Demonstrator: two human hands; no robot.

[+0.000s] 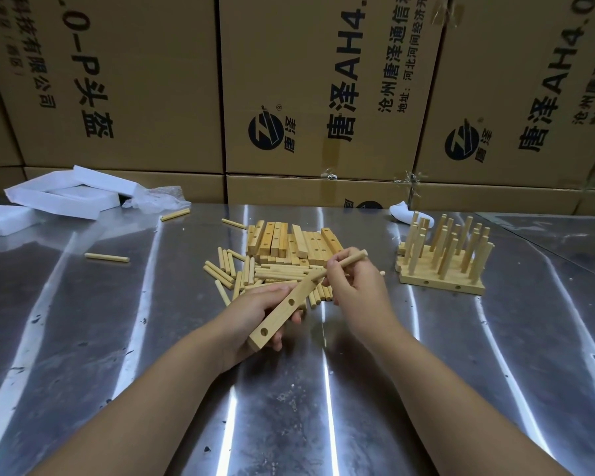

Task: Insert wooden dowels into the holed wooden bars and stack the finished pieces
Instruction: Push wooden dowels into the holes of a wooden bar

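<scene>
A holed wooden bar [282,312] is held clear of the tabletop [152,355] by the left hand [255,309], whose fingers are curled round it from beneath. Its long axis runs from the near left up to the far right, and its holed face is turned upward, with two open holes seen on the near half. A single dowel [352,258] is pinched between the fingers and thumb of the right hand [352,290]. The dowel continues away to the far right, and its lower end meets the far end of the bar. The dowel's long axis is thus seen lying almost in line with the bar rather than square to the holed face. Whether the tip is already seated in a hole at that end cannot be told, as the join is crowded by fingers. It is judged that the coming move turns on this angle: the dowel would have to be tipped up across the bar before it could be pressed home, and the right hand is the nearer to that far end. Loose dowels [241,274] and unfilled bars [289,242] are heaped just beyond the hands. The finished pieces [440,269], dowels upright, are stacked well apart to the right.
</scene>
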